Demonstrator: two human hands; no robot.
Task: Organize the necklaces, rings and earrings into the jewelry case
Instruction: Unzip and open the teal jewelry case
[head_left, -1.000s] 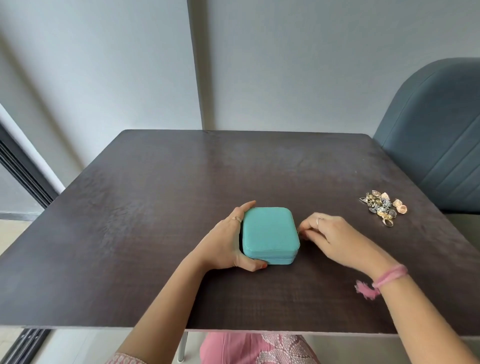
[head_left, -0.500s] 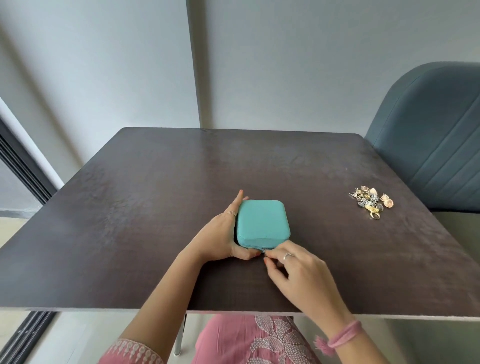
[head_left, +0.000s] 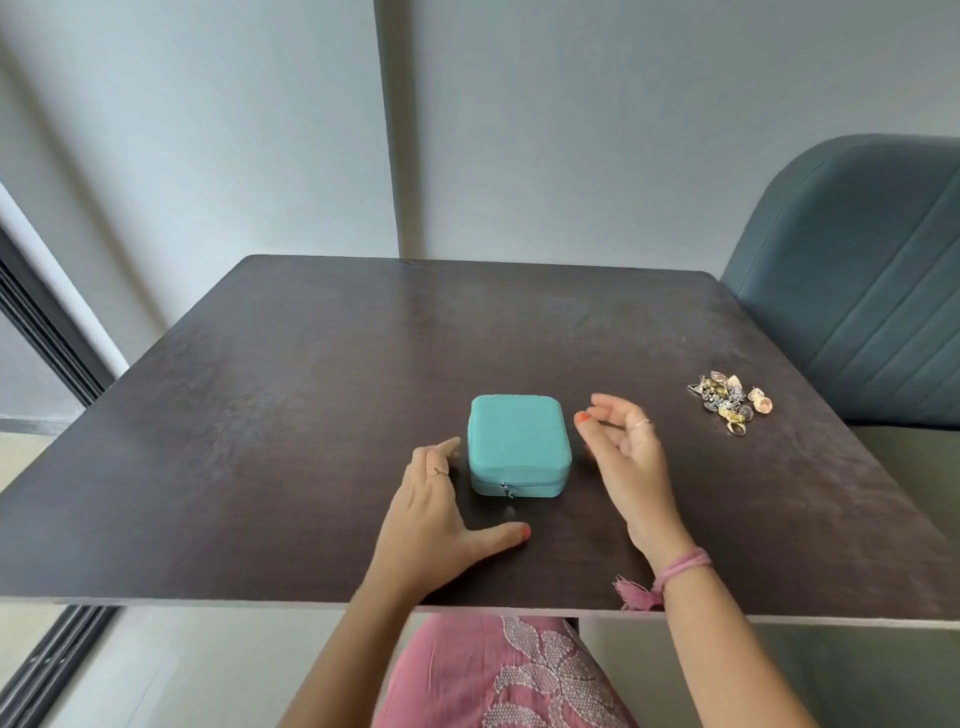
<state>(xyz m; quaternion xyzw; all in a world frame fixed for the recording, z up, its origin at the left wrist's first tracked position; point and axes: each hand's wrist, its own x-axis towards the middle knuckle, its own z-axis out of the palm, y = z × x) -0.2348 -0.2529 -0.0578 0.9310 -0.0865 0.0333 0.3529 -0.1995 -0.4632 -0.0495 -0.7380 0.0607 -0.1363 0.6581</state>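
both hands, left hand (head_left: 434, 512) and right hand (head_left: 626, 452), had let go, fingers loose and empty; teal jewelry case (head_left: 518, 441) mid-table looked still zipped, so opening's next imo

Home dining corner, dark wooden table (head_left: 337, 364), padded blue chair (head_left: 852, 291), plain grey walls (head_left: 571, 130)

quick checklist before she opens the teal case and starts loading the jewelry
1. Jewelry case flat on the table: ok.
2. Lid open: not ok, it lies shut.
3. Zipper pull reachable on the near side: ok; whether the zip is undone, cannot tell.
4. Left hand free, beside the case: ok.
5. Right hand free, holding nothing: ok.
6. Jewelry pile sorted by type: not ok, one heap.
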